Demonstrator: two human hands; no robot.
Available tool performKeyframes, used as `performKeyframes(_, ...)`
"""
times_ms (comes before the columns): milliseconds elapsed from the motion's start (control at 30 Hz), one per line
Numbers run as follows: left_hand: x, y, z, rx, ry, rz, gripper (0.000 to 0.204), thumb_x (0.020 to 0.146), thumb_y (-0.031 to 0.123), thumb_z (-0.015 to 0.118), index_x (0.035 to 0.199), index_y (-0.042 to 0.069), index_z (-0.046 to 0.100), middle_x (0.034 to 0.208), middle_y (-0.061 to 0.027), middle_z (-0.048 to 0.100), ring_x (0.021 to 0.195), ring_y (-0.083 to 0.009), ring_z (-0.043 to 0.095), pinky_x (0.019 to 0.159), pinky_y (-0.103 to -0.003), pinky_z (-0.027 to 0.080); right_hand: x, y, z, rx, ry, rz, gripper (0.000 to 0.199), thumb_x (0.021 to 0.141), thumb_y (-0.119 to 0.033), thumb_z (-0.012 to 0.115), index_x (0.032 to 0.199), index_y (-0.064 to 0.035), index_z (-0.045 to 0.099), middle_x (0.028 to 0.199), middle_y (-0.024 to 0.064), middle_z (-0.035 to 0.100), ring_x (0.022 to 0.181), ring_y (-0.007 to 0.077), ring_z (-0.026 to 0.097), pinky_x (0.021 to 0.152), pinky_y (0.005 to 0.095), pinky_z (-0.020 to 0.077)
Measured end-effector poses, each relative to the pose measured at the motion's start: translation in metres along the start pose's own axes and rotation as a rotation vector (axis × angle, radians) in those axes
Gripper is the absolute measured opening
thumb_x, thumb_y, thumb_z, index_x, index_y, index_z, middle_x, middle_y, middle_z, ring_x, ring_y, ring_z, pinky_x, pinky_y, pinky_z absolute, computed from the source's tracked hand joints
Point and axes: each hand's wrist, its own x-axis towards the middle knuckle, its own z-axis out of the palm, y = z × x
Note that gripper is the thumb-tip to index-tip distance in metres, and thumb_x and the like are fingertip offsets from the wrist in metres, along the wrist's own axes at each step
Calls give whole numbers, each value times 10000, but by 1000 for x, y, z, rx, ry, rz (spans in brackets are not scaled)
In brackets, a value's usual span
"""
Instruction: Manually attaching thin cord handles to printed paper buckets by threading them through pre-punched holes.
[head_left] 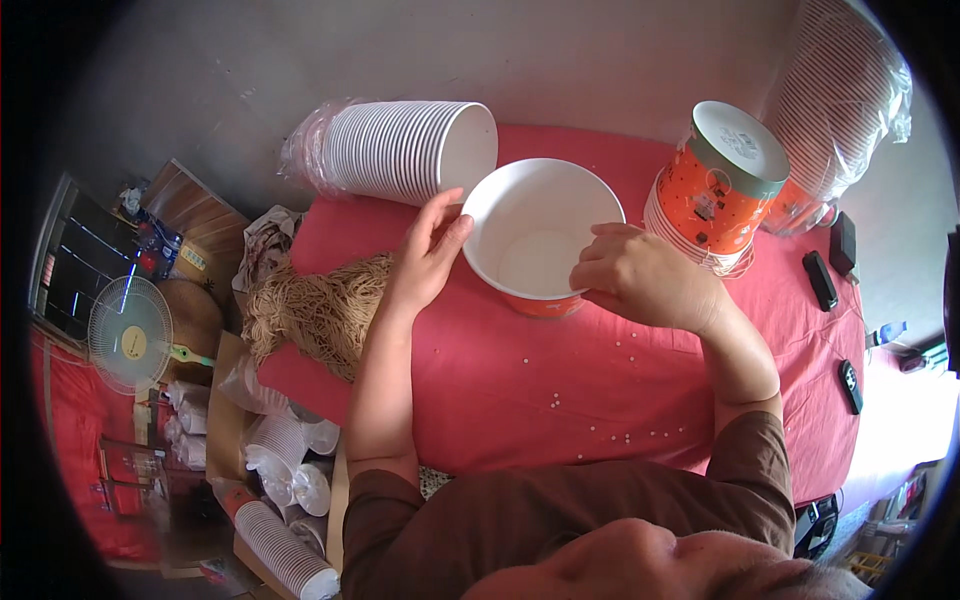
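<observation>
A white-lined paper bucket [540, 232] with an orange outside stands on the red cloth in front of me, its mouth tilted toward me. My left hand [432, 255] steadies its left side, thumb and fingers against the rim. At the right side of the rim, my right hand [640, 280] is closed, its fingers curled in a pinch. What those fingertips hold is hidden. To the right stands a stack of orange printed buckets [715, 200], upside down, with thin cord hanging at its lower edge. A bundle of tan cord [325, 305] lies left of my left forearm.
A nested row of white buckets [400, 145] lies on its side at the back. Wrapped buckets [840, 90] tower at the back right. Small white beads [628, 437] dot the red cloth [480, 400]. Dark devices [820, 280] lie at right; a fan [130, 335] stands left.
</observation>
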Motion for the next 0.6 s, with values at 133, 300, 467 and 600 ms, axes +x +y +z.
performKeyframes(133,1,-2,1,-51,-9,-134,485,960,186,610,1376,-34,491,1252,-138,622,1131,-182,589,963,-317,472,3,-8,3,-19,26,-42,47,827,-113,661,801,-78,644,761,57,647,855,247,682,959,414,528)
performKeyframes(300,5,5,0,-247,-13,-203,515,880,145,592,1356,-38,529,1240,-131,639,1105,-183,604,955,-323,474,2,-16,4,102,-45,-52,69,778,-68,696,828,-66,649,773,56,638,808,279,638,786,418,543)
performKeyframes(467,5,-3,-2,-293,41,-234,456,878,173,611,1279,-44,596,1128,-124,687,1036,-177,633,902,-314,493,4,-23,5,65,-15,-108,72,807,-113,653,754,-77,623,736,63,626,812,273,668,743,409,551)
performKeyframes(600,4,-3,-1,-281,55,-232,442,874,173,611,1261,-40,596,1123,-126,680,1015,-176,634,881,-318,501,5,-25,6,54,-31,-109,77,803,-111,654,746,-73,618,727,67,617,809,270,670,737,406,550)
